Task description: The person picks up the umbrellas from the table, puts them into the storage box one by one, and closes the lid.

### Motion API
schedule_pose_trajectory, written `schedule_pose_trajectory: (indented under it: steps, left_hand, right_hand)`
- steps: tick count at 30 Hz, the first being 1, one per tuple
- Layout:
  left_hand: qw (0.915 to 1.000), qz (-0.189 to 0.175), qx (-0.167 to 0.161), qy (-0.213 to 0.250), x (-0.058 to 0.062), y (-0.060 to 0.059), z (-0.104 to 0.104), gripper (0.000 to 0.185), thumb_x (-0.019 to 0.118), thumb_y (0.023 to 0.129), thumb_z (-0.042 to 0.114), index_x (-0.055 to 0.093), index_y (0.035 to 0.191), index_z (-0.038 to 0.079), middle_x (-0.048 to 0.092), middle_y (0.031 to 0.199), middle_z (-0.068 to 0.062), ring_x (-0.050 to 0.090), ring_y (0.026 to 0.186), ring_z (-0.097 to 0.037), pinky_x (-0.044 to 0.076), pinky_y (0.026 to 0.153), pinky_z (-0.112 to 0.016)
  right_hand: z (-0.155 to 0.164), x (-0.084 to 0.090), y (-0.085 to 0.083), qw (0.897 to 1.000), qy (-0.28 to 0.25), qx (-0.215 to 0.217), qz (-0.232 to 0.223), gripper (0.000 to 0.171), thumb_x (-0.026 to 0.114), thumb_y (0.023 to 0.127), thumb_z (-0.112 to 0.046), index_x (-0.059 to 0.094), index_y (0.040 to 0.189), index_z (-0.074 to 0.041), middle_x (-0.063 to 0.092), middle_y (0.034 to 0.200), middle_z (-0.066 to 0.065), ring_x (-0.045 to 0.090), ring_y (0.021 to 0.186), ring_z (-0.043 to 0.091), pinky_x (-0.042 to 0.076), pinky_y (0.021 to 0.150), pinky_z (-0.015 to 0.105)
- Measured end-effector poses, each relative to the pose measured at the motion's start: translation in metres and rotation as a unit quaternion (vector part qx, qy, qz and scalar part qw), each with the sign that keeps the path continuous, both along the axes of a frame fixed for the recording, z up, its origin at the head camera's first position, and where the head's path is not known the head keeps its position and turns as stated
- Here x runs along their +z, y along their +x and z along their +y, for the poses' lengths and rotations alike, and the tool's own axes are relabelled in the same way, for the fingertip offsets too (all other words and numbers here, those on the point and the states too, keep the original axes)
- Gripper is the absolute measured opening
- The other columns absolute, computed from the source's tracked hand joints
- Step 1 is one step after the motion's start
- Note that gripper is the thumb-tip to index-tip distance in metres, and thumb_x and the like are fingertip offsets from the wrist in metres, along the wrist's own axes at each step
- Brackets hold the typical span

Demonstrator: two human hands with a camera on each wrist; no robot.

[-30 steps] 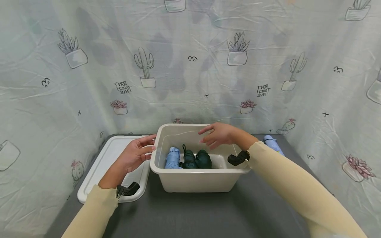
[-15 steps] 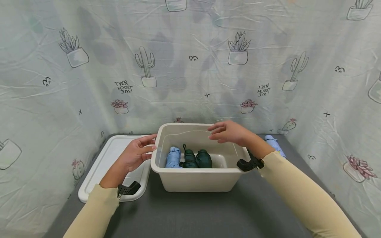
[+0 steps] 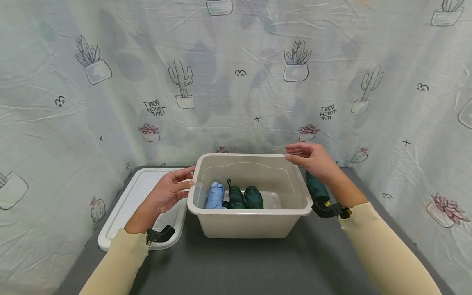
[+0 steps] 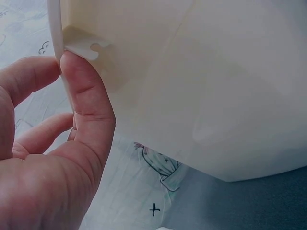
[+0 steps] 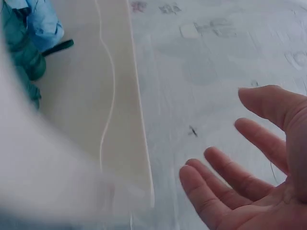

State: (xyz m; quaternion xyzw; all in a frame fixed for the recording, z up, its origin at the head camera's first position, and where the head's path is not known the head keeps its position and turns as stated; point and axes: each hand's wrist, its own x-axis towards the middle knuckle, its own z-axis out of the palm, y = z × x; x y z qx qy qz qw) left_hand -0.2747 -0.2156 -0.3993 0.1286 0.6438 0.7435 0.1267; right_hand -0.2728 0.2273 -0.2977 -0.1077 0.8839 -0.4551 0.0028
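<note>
At lower centre, a cream rectangular plastic bin holds a pale-blue fabric roll and two dark-green fabric rolls. The left hand pinches its left rim; right of centre, the right hand hovers, fingers loosely spread.

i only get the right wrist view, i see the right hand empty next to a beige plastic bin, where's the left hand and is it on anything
Observer: The left hand holds the beige rectangular plastic bin at its left end.
Operator: ok and anything just outside the right end
Observer: Yes, a dark green rolled fabric bundle, partly hidden by the right hand in the head view.
</note>
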Motion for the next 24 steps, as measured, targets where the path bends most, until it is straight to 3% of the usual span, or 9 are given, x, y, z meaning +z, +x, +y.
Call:
schedule_pose_trajectory:
  steps: [6, 14, 17, 21, 24]
  left_hand:
    - [1.0, 0.001, 0.0, 0.001, 0.0, 0.0, 0.0, 0.065, 0.066, 0.099, 0.005, 0.037, 0.157, 0.0, 0.06, 0.115, -0.007, 0.071, 0.099, -0.014, 0.063, 0.084, -0.031]
    - [1.0, -0.003, 0.0, 0.005, 0.001, 0.0, 0.001, 0.065, 0.066, 0.099, 0.004, 0.037, 0.157, 0.001, 0.06, 0.116, -0.006, 0.071, 0.099, -0.014, 0.063, 0.084, -0.031]
    - [1.0, -0.005, 0.001, 0.008, 0.001, -0.001, 0.001, 0.066, 0.066, 0.098, 0.003, 0.037, 0.157, 0.0, 0.06, 0.117, -0.007, 0.071, 0.1, -0.014, 0.063, 0.084, -0.032]
    - [0.9999, -0.005, 0.003, 0.01, 0.001, -0.001, 0.002, 0.065, 0.066, 0.098, 0.003, 0.037, 0.157, 0.001, 0.059, 0.117, -0.008, 0.071, 0.1, -0.015, 0.063, 0.084, -0.032]
    - [0.9999, -0.004, 0.003, 0.01, 0.001, -0.001, 0.002, 0.065, 0.066, 0.098, 0.003, 0.037, 0.157, 0.001, 0.059, 0.117, -0.008, 0.071, 0.101, -0.015, 0.063, 0.084, -0.033]
  right_hand:
    - [0.025, -0.012, 0.003, 0.997, 0.007, -0.042, 0.056, 0.049, 0.067, 0.099, -0.042, 0.064, 0.138, -0.013, 0.066, 0.138, 0.012, 0.065, 0.106, -0.001, 0.057, 0.097, 0.032]
    - [0.068, -0.049, -0.011, 0.987, 0.045, -0.108, 0.114, 0.045, 0.064, 0.101, -0.04, 0.067, 0.134, -0.01, 0.069, 0.13, 0.018, 0.057, 0.096, -0.01, 0.05, 0.078, 0.012]
    - [0.083, -0.062, -0.015, 0.983, 0.051, -0.129, 0.122, 0.045, 0.064, 0.101, -0.039, 0.068, 0.133, -0.008, 0.069, 0.129, 0.02, 0.054, 0.092, -0.016, 0.049, 0.074, 0.009]
    - [0.101, -0.076, -0.019, 0.979, 0.055, -0.151, 0.125, 0.046, 0.065, 0.1, -0.041, 0.069, 0.132, -0.007, 0.071, 0.124, 0.012, 0.052, 0.089, -0.021, 0.047, 0.074, 0.007]
    - [0.112, -0.085, -0.022, 0.977, 0.063, -0.165, 0.12, 0.048, 0.064, 0.1, -0.044, 0.069, 0.131, -0.008, 0.071, 0.125, 0.01, 0.059, 0.096, -0.01, 0.05, 0.081, 0.016]
